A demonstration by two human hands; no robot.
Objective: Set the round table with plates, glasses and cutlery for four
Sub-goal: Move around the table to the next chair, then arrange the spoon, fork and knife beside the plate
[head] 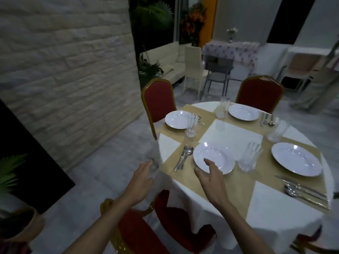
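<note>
The nearest plate [217,153] lies on the tabletop [271,217] between cutlery [184,156] and a glass [248,159]; the right hand [211,178] hovers over its rim, grip wide, empty; the left hand [142,180] likewise; stiff, slick, probably breakable, best pinched at the rim.

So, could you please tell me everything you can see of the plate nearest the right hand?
The plate is white, round and glossy, with a wide rim and shallow well, empty, flat on a tan mat. Cutlery lies left of it, a glass right. The right hand reaches over its near rim; contact is unclear.
</note>
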